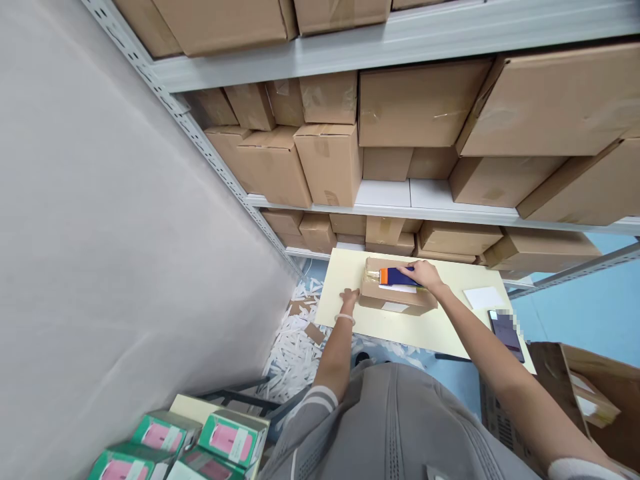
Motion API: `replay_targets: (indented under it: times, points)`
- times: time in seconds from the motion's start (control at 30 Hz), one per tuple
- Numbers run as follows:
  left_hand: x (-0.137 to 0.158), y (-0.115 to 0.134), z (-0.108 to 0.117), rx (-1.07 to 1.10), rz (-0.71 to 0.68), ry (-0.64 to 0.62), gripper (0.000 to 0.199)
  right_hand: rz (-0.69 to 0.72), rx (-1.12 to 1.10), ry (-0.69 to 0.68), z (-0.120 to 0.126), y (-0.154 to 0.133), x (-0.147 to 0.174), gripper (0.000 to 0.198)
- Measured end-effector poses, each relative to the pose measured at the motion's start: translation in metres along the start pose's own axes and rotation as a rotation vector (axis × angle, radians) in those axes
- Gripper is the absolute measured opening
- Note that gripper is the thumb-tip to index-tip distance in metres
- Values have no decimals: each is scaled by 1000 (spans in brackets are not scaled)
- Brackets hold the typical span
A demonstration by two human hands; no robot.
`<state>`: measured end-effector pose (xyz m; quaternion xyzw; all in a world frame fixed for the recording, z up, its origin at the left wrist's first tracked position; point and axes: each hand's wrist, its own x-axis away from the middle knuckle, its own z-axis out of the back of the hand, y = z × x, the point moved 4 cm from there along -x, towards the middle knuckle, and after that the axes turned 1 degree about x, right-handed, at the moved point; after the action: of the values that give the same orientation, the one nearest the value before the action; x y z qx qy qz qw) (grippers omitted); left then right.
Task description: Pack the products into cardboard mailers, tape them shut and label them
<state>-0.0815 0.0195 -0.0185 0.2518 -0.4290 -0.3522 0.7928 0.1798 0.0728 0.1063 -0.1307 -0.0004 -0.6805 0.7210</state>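
A closed brown cardboard box [397, 305] lies on a cream-coloured table [345, 267], with clear tape over its left end and white labels on its top and near side. My right hand [424, 275] is closed around the dark blue handle of a flat scraper [396, 276], whose orange end points left and rests over the box's top near the tape. At the left end of the box is my left hand [350, 297], fingers spread, and whether it touches the cardboard I cannot tell.
A white paper [484, 297] and a phone [506, 337] lie on the table's right side. Behind stands a shelf [450, 212] with many cardboard boxes. White paper strips [295, 350] litter the floor. A large open carton [575, 393] stands right, green boxes [230, 440] lower left.
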Motion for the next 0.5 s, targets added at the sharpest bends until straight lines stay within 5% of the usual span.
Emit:
replay_targets:
  times: [0.13, 0.33, 0.5]
  points:
    - [14, 20, 4, -101, -164, 105, 48, 2, 3, -17, 2, -1, 1, 64]
    - [44, 67, -22, -551, -867, 51, 57, -3, 11, -17, 5, -3, 4, 62]
    - [47, 65, -32, -699, -904, 37, 57, 48, -12, -23, 12, -3, 7, 64]
